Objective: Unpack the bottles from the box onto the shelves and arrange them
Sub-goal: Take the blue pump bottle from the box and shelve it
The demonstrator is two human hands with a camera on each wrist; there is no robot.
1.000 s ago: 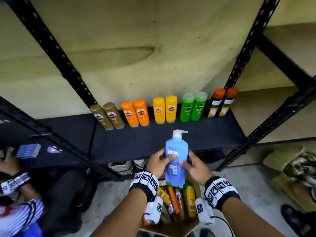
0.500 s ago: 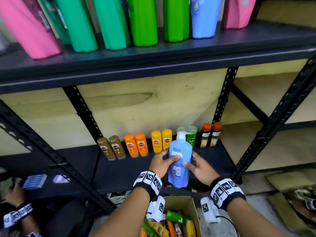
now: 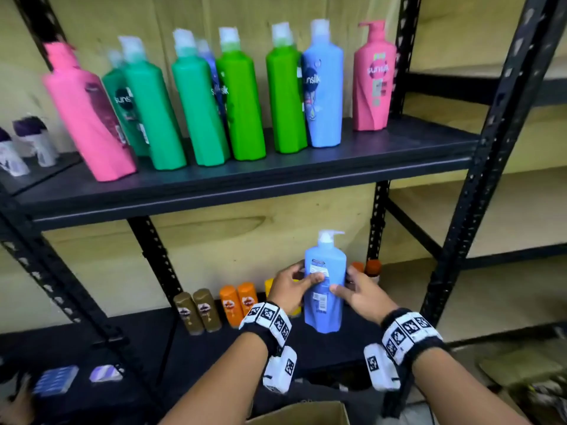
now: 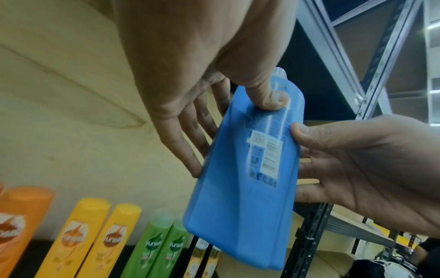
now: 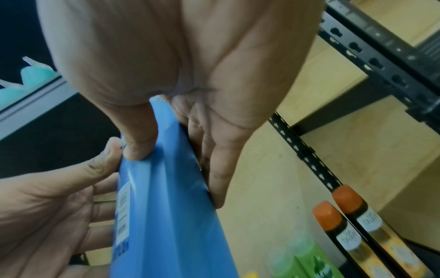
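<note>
I hold a light blue pump bottle [image 3: 324, 289] upright in the air with both hands, in front of the lower shelf [image 3: 122, 342]. My left hand [image 3: 294, 286] grips its left side, thumb on the back label [image 4: 266, 150]. My right hand [image 3: 352, 291] grips the right side, thumb on the label face and fingers behind [image 5: 214, 169]. The upper shelf [image 3: 245, 179] carries a row of tall pump bottles: pink [image 3: 86, 118], several green [image 3: 196, 115], a blue one [image 3: 325, 93] and a pink one [image 3: 372, 78]. The open cardboard box [image 3: 306, 414] sits below my arms.
Small bottles stand at the back of the lower shelf: brown [image 3: 196, 311], orange [image 3: 239, 302], yellow [image 4: 90, 238], green [image 4: 161, 244] and orange-capped ones [image 5: 345, 225]. Black slotted uprights [image 3: 478, 194] frame the shelves. Small white bottles [image 3: 27, 145] stand far left. Another person's hand [image 3: 12, 403] is at the lower left.
Both hands have lifted the blue bottle up from the box to shelf height. My view has tilted up, bringing the upper shelf's tall bottles fully into sight.
</note>
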